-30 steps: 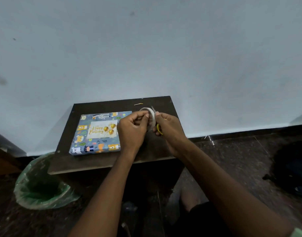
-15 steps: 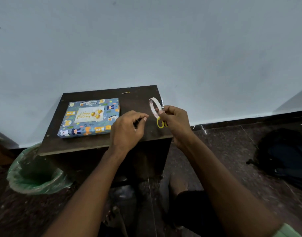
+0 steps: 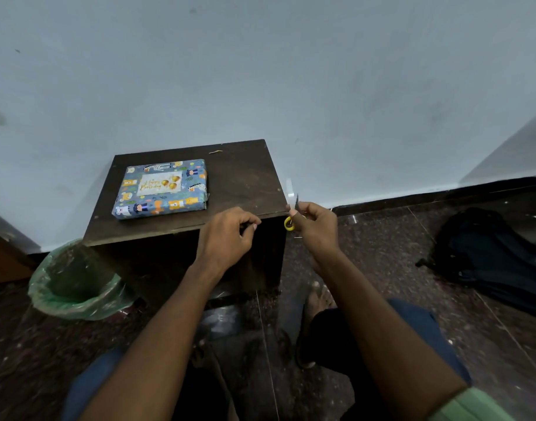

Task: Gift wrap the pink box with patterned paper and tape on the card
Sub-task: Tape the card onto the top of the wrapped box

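Observation:
The box [image 3: 160, 205], wrapped in blue animal-patterned paper, lies flat on the left half of the small dark table [image 3: 245, 174]. A white "Happy Birthday" card [image 3: 159, 184] sits on its top face. My left hand [image 3: 227, 235] hovers over the table's front edge, thumb and forefinger pinched on what seems a small piece of clear tape, barely visible. Just off the table's right corner, my right hand [image 3: 316, 226] grips a white tape roll [image 3: 290, 189] and yellow-handled scissors [image 3: 288, 223] together.
A bin lined with a green bag [image 3: 75, 287] stands on the floor left of the table. On the floor at the right lies a dark backpack [image 3: 491, 256]. A pale wall rises directly behind the table. My knees are below the hands.
The hands have separated from the tape roll. My right hand carried the roll and scissors right, off the table's corner; my left hand drew back to the front edge, fingers pinched.

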